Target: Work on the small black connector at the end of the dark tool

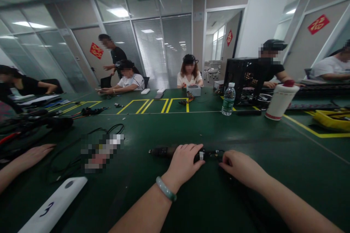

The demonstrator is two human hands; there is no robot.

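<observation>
The wide green table [153, 131] is where trouble could start: it looks slick and flat, so the black tool [162, 151] lying on it before me might roll if my left hand [184, 158] slackens, or its dark cord [214, 154] might strain if my right hand [240, 167] pulls too hard. The white slab [51, 207] to my left is smooth, with rounded corners and a handwritten 3. The tool is long and round, with a narrow tip. My left hand arches over its barrel, fingers half bent, holding it. My right hand curls by the tail end, thumb near fingertips; it's dim there, and I cannot tell whether it grips the thin cord. My bracelet [166, 188] is a glossy, pale green ring
</observation>
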